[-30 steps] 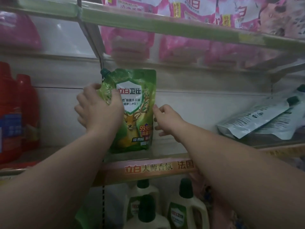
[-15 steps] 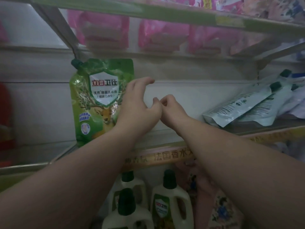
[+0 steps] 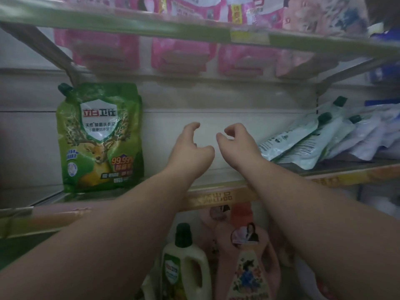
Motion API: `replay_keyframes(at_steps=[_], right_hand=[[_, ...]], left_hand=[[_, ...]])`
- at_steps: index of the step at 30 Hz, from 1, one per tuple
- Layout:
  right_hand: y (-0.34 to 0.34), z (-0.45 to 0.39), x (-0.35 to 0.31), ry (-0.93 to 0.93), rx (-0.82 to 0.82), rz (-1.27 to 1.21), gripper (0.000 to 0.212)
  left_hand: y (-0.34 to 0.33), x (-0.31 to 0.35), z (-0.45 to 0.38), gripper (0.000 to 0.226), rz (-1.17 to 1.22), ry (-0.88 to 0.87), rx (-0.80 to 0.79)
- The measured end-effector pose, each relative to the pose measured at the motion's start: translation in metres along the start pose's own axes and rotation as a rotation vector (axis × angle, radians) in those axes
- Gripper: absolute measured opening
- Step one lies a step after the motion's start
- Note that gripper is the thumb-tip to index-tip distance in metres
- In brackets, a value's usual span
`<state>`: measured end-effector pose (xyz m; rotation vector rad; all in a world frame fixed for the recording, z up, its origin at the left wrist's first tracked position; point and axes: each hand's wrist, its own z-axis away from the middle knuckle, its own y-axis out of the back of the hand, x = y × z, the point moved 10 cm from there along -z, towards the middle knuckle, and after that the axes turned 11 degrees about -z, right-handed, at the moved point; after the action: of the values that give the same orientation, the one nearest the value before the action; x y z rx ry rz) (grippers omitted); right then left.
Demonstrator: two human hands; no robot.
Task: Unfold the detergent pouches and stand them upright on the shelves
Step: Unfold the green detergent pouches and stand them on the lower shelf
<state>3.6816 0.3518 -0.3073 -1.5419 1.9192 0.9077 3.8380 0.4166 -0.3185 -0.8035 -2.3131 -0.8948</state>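
Note:
A green detergent pouch (image 3: 98,137) with a deer picture stands upright at the left of the middle shelf (image 3: 216,191), touched by neither hand. To its right, both hands hover side by side above the shelf. My left hand (image 3: 190,150) has loosely curled fingers and holds nothing. My right hand (image 3: 234,141) is the same, empty, a short gap from the left. At the right of the shelf, several pale pouches (image 3: 303,141) with dark green caps lie flat in a leaning pile.
Pink pouches (image 3: 181,55) fill the shelf above, whose green front edge (image 3: 194,31) overhangs the hands. Below stand a white-green detergent bottle (image 3: 186,265) and a pink bottle (image 3: 246,263). Bare shelf lies between the green pouch and the pile.
Both hands let go of the green pouch and moved right, away from it. The view has shifted right, bringing the pile of flat pouches closer.

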Motion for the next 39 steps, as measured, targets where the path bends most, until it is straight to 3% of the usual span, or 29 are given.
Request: replay_keyframes(at_steps=[12,26,33,39], right_hand=[[0.073,0.001,0.029,-0.027,0.049,-0.007,0.047],[0.117,-0.004,0.066,-0.047,0.148,-0.003,0.04],[0.134,-0.009,0.074,-0.098,0.235,-0.05,0.03],[0.136,-0.011,0.08,-0.103,0.262,-0.011,0.022]], left_hand=[[-0.076,0.054,-0.001,0.076,-0.042,-0.109,-0.069],[-0.151,0.081,-0.009,0.104,-0.181,-0.135,-0.25],[-0.171,0.09,-0.018,0.09,-0.135,-0.182,-0.248],[-0.192,0.082,-0.031,0.096,-0.168,-0.186,-0.3]])
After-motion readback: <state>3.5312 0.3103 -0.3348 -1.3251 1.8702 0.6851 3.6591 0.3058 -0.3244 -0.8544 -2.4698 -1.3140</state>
